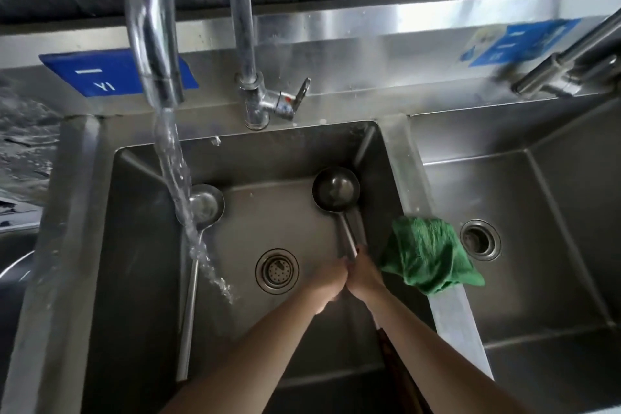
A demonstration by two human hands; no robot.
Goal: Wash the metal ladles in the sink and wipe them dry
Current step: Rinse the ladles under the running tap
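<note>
Two metal ladles lie in the steel sink point(141, 245). The right ladle point(336, 190) has its bowl toward the back wall and its handle running toward me. My left hand point(327, 282) and my right hand point(364, 274) meet side by side around that handle, fingers curled on it. The left ladle point(206, 203) rests with its bowl under the running water point(174, 158), its long handle stretching to the sink's front. A green cloth point(426, 254) is draped over the divider, just right of my right hand.
The tap point(151, 27) pours a stream into the left part of the basin. Its valve and lever point(285, 101) stand at the back rim. A drain strainer point(277, 270) sits mid-basin. A second basin point(537, 212) with its own drain point(480, 240) lies to the right.
</note>
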